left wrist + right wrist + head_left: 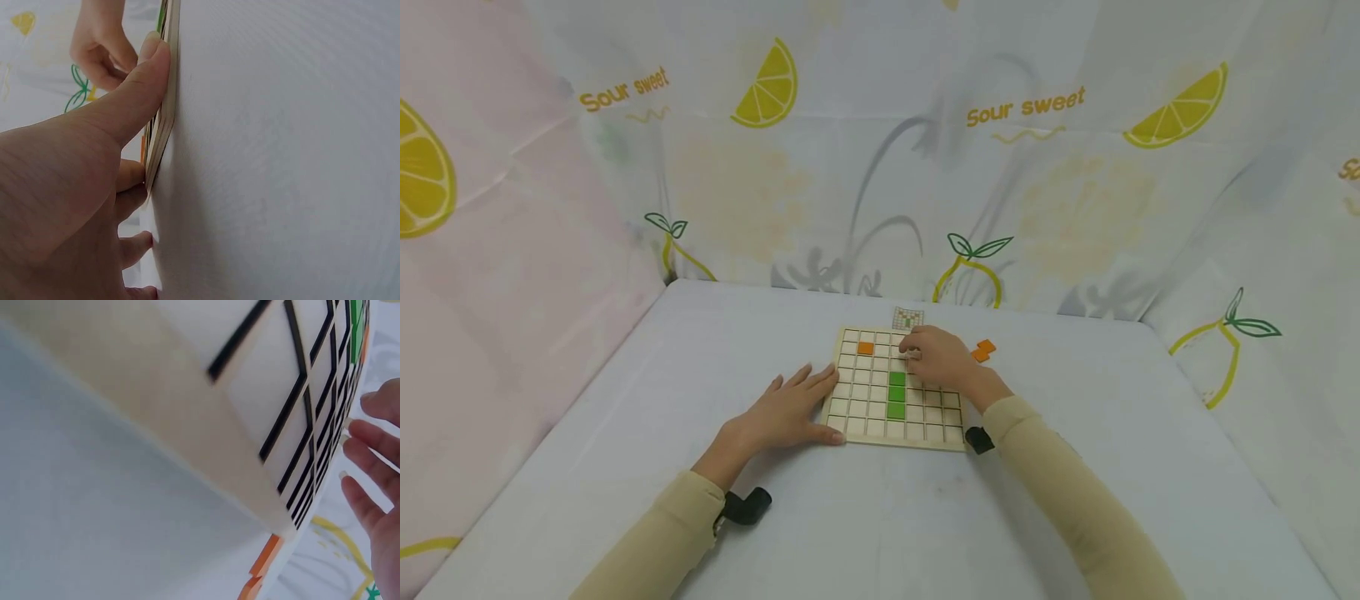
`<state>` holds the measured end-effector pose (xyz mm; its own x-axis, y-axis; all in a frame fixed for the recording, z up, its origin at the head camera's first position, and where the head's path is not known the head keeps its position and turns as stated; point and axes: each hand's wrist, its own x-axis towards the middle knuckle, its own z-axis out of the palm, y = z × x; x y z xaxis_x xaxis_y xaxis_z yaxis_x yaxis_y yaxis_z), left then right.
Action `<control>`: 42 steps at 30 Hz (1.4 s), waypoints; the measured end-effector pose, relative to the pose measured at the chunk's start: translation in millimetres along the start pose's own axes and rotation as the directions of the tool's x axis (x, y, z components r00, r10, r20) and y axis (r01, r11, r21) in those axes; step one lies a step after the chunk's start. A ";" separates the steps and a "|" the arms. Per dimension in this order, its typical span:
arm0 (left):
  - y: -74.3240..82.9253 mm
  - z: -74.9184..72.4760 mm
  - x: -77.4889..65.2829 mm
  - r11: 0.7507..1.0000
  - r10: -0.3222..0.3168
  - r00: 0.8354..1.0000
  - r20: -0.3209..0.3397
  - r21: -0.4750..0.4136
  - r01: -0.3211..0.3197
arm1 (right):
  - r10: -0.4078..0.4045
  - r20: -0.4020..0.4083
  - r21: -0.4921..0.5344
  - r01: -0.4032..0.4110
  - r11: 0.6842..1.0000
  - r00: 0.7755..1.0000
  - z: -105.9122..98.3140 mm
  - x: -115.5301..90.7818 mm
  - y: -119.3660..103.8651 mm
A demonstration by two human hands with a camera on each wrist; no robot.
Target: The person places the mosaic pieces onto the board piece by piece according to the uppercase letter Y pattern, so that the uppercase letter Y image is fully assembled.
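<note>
A wooden grid board (895, 443) with pale square cells lies on the white table. Three green square tiles (897, 394) form a column in it, and one orange square tile (866, 348) sits near its far left corner. My left hand (786, 414) rests at the board's left edge, fingers spread; its thumb (140, 84) lies along the front edge by the corner. Above the far middle cells is my right hand (938, 358), with bent fingers (375, 434) pointing down. Whether a tile is between those fingertips is hidden.
Loose orange tiles (982, 351) lie on the table just right of the board. Beyond its far edge is a small pattern card (908, 317). A lemon-printed cloth (880, 167) hangs behind the white table (880, 533).
</note>
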<state>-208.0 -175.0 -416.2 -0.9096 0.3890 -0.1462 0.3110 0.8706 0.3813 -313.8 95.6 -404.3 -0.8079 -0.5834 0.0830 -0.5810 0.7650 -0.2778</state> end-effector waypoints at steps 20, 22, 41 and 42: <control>-0.1 0.7 0.2 1.000 -0.003 1.000 -0.007 -0.003 0.003 | -0.092 -0.048 -0.028 0.091 0.995 0.995 -3.9 -23.6 32.1; -0.5 1.6 1.0 1.000 -0.001 1.000 -0.006 -0.004 0.001 | -0.096 -0.055 -0.030 0.095 0.995 0.994 -4.7 -27.5 34.7; 0.9 -0.4 0.9 1.000 -0.002 1.000 -0.002 0.011 0.002 | -0.012 -0.147 -0.010 0.011 1.000 0.989 -5.8 -45.9 53.4; 0.7 -0.1 1.3 1.000 -0.001 1.000 -0.002 0.010 0.001 | -0.013 -0.156 -0.010 0.011 1.000 0.988 -5.7 -46.4 54.4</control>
<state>-209.0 -173.9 -416.1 -0.9104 0.3875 -0.1451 0.3128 0.8740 0.3718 -308.4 165.9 -417.8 -0.8060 -0.5433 0.2348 -0.5909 0.7611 -0.2675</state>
